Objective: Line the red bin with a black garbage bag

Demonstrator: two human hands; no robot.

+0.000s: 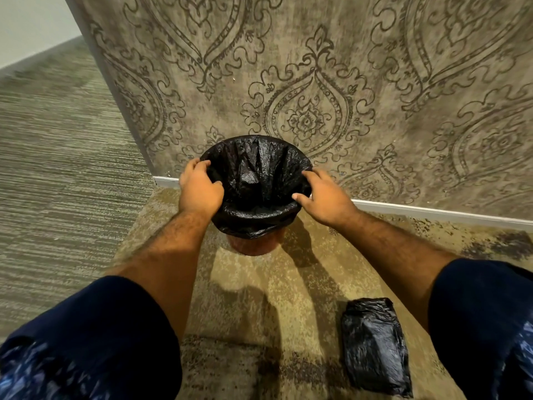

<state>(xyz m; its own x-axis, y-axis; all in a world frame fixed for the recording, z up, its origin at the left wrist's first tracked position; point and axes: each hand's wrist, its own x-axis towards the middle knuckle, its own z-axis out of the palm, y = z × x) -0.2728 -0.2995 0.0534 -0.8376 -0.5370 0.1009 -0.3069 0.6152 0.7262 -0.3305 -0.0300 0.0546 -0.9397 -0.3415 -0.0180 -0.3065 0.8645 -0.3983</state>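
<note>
1. Head view: the red bin (250, 246) stood on the patterned rug (245, 307) close to the wallpapered wall (317, 82), between the two hands, with only its lower wall showing below the bag
2. The black garbage bag (256, 174) sat inside the bin, its edge folded out and down over the rim all round
3. The left hand (200, 187) gripped the bag's folded edge at the left rim, fingers curled over it and thumb on the inside
4. The right hand (324, 194) clamped the edge at the right rim, thumb pressing the inner fold, fingers spread on the outside
5. A folded black bag bundle (376, 346) lay on the rug nearer the person than the right hand, beneath that forearm, well apart from the bin
6. Both dark blue sleeves (95, 336) were pushed up above the forearms
</note>
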